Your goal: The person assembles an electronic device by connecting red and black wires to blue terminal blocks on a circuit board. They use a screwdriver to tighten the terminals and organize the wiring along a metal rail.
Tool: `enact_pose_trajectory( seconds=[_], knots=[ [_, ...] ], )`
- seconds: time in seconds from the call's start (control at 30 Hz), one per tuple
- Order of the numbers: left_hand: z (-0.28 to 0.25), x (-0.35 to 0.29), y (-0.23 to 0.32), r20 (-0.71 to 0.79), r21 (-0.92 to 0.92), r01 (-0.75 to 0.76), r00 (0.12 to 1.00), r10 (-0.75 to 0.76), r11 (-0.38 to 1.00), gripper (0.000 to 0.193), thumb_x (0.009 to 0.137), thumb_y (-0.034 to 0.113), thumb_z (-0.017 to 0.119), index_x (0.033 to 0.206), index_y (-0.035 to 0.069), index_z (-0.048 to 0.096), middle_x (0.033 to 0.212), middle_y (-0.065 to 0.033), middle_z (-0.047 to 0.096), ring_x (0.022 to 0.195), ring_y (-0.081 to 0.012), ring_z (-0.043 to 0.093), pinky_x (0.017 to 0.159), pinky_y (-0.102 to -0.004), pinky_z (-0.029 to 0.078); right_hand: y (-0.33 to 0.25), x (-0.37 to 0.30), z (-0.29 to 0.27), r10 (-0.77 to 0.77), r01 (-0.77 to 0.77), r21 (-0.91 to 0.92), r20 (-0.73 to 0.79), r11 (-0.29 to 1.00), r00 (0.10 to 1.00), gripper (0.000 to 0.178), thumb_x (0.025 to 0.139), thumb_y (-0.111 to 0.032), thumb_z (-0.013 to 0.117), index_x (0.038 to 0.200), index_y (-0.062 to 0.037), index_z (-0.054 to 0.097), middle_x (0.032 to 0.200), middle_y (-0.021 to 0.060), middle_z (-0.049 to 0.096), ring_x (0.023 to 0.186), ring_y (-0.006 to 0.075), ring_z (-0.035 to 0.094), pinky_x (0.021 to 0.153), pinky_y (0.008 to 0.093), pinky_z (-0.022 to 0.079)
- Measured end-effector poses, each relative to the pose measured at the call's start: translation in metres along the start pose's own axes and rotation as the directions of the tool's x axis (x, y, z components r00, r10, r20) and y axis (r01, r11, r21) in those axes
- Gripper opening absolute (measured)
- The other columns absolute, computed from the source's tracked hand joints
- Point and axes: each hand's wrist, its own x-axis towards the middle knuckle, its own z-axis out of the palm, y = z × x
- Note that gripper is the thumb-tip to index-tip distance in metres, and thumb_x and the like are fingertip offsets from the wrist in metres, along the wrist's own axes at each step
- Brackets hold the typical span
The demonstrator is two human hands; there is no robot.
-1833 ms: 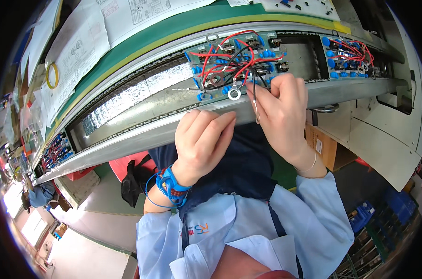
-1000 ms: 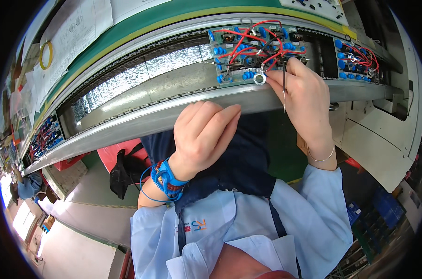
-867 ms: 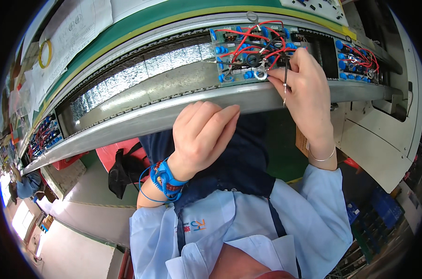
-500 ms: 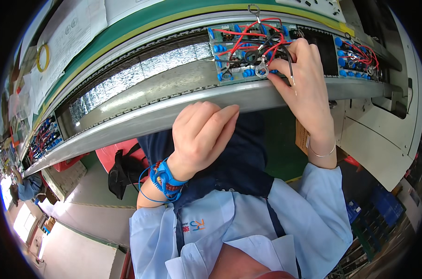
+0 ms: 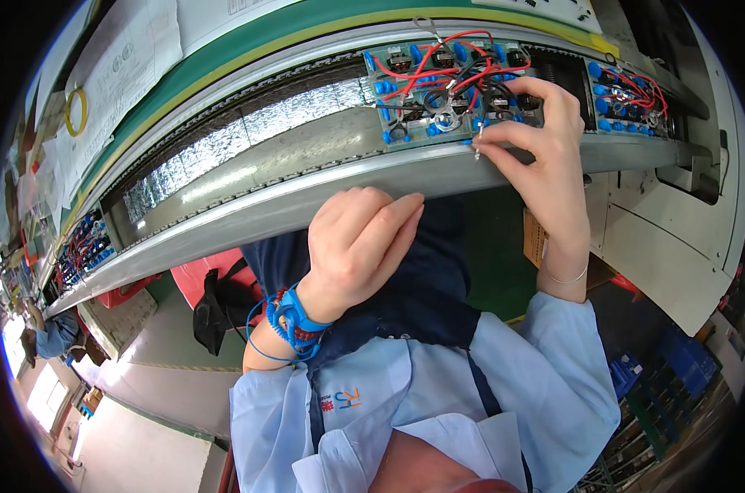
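My right hand (image 5: 549, 148) is over the front edge of a circuit board (image 5: 397, 131) crowded with blue round parts, red wires (image 5: 426, 72) and black wires. Its thumb and index finger pinch a thin black wire (image 5: 482, 115) near the bare silvery end. A ring terminal (image 5: 446, 121) lies on the board just left of those fingertips; another ring terminal (image 5: 426, 26) sticks out past the far edge. My left hand (image 5: 352, 251), with a blue coiled wrist strap, hovers at the near side of the metal rail (image 5: 306, 191). Its fingers are closed, and their contents are hidden.
The board sits between the rails of a chain conveyor. A second wired board (image 5: 627, 99) is farther right, beside a pale machine housing (image 5: 660, 238). More wired boards (image 5: 83, 251) are at the far left. Papers (image 5: 134, 62) and a yellow ring (image 5: 76, 111) lie beyond the conveyor.
My right fingers have shifted slightly, and the black wire's bare end has come from across the hand to between the fingertips. The near ring terminal has moved left onto the board. My left hand stays nearly still.
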Motion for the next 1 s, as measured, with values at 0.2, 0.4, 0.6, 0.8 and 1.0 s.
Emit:
enact_pose_trajectory(
  seconds=[0.2,0.4,0.6,0.8,1.0],
  knots=[
    [0.011,0.008,0.018,0.048,-0.305,0.195,0.981,-0.189,0.932,0.026,0.069,-0.004,0.074,0.094,0.001,0.067,0.077,-0.0083,0.060,0.063,-0.0208,0.058,0.056,-0.0308,0.046,-0.007,-0.037,-0.012,0.161,-0.117,0.218,-0.194,0.969,0.968,0.019,0.059,-0.006,0.081,0.074,-0.0137,0.072,0.103,0.0058,0.051,0.102,0.0238,0.048,0.086,0.0331,0.040],
    [0.034,0.015,0.030,0.144,-0.557,0.259,0.966,-0.215,0.789,0.021,0.075,-0.008,0.071,0.095,-0.002,0.068,0.091,-0.0125,0.066,0.080,-0.0212,0.064,0.069,-0.0278,0.051,-0.012,-0.061,-0.005,0.191,-0.123,0.641,-0.038,0.758,0.981,0.017,0.065,-0.007,0.079,0.079,-0.0117,0.071,0.097,0.0041,0.051,0.094,0.0213,0.047,0.083,0.0312,0.039],
    [0.047,0.013,0.028,0.179,-0.586,0.366,0.929,-0.325,0.723,0.017,0.078,-0.011,0.066,0.093,-0.003,0.066,0.096,-0.0144,0.067,0.084,-0.0205,0.065,0.074,-0.0268,0.051,0.077,-0.067,-0.038,0.594,-0.233,0.682,-0.357,0.693,0.721,0.014,0.091,-0.009,0.060,0.102,-0.0036,0.054,0.091,0.0033,0.057,0.088,0.0102,0.054,0.082,0.0240,0.043],
    [0.053,0.018,0.032,0.143,-0.456,0.196,0.979,-0.146,0.868,0.023,0.076,-0.010,0.068,0.097,-0.002,0.067,0.089,-0.0129,0.065,0.078,-0.0235,0.063,0.068,-0.0292,0.050,0.265,-0.084,-0.082,0.531,-0.596,0.063,-0.536,0.801,0.657,0.033,0.090,-0.018,0.046,0.119,-0.0039,0.043,0.122,0.0112,0.060,0.115,0.0337,0.053,0.100,0.0402,0.036],
    [0.050,0.020,0.030,0.156,-0.349,0.117,0.986,-0.065,0.930,0.022,0.076,-0.010,0.068,0.096,0.000,0.066,0.091,-0.0118,0.065,0.081,-0.0231,0.064,0.070,-0.0291,0.050,0.286,-0.066,-0.082,0.604,-0.629,0.136,-0.488,0.766,0.630,0.034,0.092,-0.020,0.050,0.120,0.0001,0.049,0.110,0.0196,0.061,0.105,0.0270,0.060,0.094,0.0345,0.041]
  ],
)
